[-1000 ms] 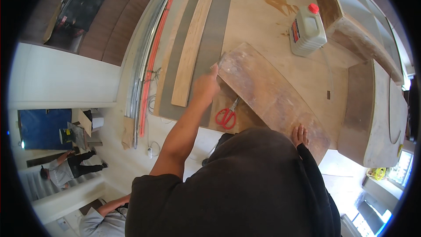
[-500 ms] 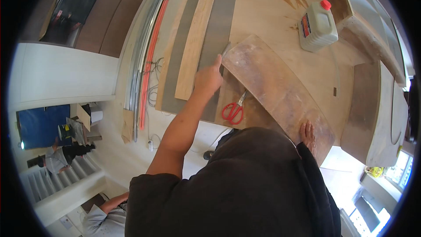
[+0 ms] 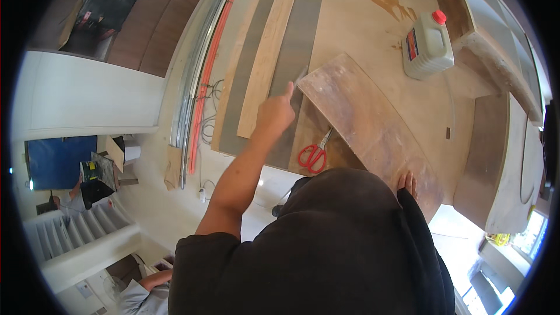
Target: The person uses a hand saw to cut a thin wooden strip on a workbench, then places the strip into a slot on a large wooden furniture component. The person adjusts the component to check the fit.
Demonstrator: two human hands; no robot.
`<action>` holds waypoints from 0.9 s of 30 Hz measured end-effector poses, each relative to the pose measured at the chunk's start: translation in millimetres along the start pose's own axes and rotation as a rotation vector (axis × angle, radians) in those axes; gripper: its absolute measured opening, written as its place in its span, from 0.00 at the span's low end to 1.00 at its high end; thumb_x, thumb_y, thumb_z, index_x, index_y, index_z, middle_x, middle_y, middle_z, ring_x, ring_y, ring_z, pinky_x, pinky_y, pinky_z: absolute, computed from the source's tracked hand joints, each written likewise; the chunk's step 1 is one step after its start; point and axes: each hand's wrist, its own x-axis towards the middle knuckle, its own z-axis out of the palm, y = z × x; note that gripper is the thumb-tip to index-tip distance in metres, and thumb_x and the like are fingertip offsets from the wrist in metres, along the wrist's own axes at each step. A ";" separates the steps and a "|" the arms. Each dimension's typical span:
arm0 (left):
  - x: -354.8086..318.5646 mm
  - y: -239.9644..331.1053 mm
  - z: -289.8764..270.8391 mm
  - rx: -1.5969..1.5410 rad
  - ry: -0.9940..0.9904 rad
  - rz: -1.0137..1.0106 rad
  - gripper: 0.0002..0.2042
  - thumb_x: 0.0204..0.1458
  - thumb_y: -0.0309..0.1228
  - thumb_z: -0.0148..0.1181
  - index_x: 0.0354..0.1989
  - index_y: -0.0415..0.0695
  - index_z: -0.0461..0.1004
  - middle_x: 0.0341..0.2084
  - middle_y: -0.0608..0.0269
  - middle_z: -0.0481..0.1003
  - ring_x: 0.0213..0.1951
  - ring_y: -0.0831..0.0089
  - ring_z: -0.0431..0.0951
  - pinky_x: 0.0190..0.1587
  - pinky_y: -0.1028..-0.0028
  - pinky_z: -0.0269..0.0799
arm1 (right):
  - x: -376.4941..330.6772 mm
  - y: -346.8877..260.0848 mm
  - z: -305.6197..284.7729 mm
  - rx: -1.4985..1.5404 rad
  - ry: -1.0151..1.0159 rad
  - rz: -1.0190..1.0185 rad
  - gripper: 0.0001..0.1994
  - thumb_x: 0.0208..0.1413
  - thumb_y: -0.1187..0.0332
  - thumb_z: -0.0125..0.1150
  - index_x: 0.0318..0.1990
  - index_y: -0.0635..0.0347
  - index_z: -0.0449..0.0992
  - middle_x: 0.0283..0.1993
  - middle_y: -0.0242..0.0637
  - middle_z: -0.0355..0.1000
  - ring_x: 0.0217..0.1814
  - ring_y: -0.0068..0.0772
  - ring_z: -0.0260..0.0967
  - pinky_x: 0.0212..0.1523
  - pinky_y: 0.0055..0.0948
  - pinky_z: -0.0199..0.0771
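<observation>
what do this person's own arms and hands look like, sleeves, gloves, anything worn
A dark, plain short sleeve covers the top of the left arm, leaving the forearm bare; the left hand has no glove. Black fabric covers the right arm to about the wrist; the right hand is gloveless too. No watch shows.

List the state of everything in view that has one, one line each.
Left hand: closed, apparently on a thin blade
Right hand: open, resting on brown board
Brown board: lying askew
Red-handled scissors: lying down, blades seemingly shut
Jug: upright, capped
Pale plank: lying flat
</observation>
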 end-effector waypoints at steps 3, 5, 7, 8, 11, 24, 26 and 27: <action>-5.5 -5.0 -9.0 -0.023 0.022 -0.026 0.35 0.53 0.27 0.55 0.74 0.54 0.61 0.29 0.43 0.79 0.32 0.46 0.81 0.39 0.50 0.76 | -0.4 -2.3 -6.2 0.054 -0.017 0.014 0.30 0.71 0.57 0.43 0.77 0.48 0.46 0.84 0.44 0.39 0.81 0.59 0.48 0.73 0.54 0.59; -29.9 10.8 -12.2 -0.030 0.061 0.021 0.35 0.54 0.28 0.55 0.74 0.54 0.60 0.29 0.43 0.79 0.32 0.45 0.81 0.39 0.51 0.76 | 3.0 18.7 32.0 -0.007 0.114 -0.094 0.30 0.71 0.57 0.43 0.77 0.48 0.47 0.83 0.45 0.40 0.81 0.61 0.48 0.72 0.57 0.60; -70.1 23.7 -9.6 0.002 0.029 0.039 0.35 0.54 0.28 0.56 0.74 0.54 0.60 0.30 0.43 0.78 0.32 0.45 0.81 0.38 0.50 0.76 | 0.4 19.2 47.4 0.050 0.137 -0.082 0.30 0.71 0.57 0.43 0.77 0.48 0.47 0.83 0.45 0.41 0.80 0.63 0.48 0.72 0.58 0.61; -84.9 31.9 -11.0 0.033 -0.032 0.013 0.35 0.54 0.28 0.56 0.74 0.55 0.60 0.29 0.43 0.78 0.32 0.45 0.81 0.38 0.50 0.76 | 0.0 17.8 44.9 0.074 0.134 -0.074 0.30 0.71 0.57 0.43 0.77 0.48 0.48 0.83 0.45 0.41 0.80 0.64 0.48 0.71 0.58 0.61; -94.5 33.8 -10.6 0.097 -0.127 -0.017 0.34 0.55 0.28 0.54 0.74 0.53 0.59 0.33 0.43 0.79 0.32 0.46 0.82 0.38 0.51 0.77 | -6.5 10.6 18.4 0.151 0.098 -0.058 0.29 0.71 0.57 0.42 0.77 0.47 0.49 0.83 0.46 0.41 0.81 0.66 0.46 0.71 0.60 0.59; -12.4 37.5 -29.7 0.003 -0.023 0.047 0.34 0.53 0.26 0.55 0.73 0.51 0.62 0.32 0.43 0.81 0.35 0.47 0.83 0.39 0.50 0.77 | 20.8 39.1 87.8 0.063 0.225 -0.173 0.29 0.68 0.66 0.44 0.75 0.57 0.52 0.81 0.56 0.45 0.79 0.66 0.49 0.67 0.64 0.64; -51.8 38.7 -28.8 0.048 -0.065 0.041 0.34 0.52 0.25 0.55 0.73 0.52 0.62 0.31 0.43 0.81 0.35 0.47 0.83 0.39 0.50 0.77 | 7.6 28.2 47.3 0.113 0.173 -0.181 0.26 0.69 0.69 0.40 0.73 0.63 0.53 0.80 0.60 0.42 0.79 0.66 0.50 0.69 0.61 0.63; -67.9 37.3 -28.9 0.069 -0.093 0.025 0.34 0.52 0.25 0.55 0.73 0.52 0.62 0.31 0.43 0.81 0.35 0.47 0.83 0.39 0.50 0.77 | 0.7 22.5 24.2 0.126 0.137 -0.177 0.25 0.70 0.69 0.39 0.73 0.65 0.53 0.80 0.61 0.41 0.79 0.66 0.50 0.70 0.61 0.63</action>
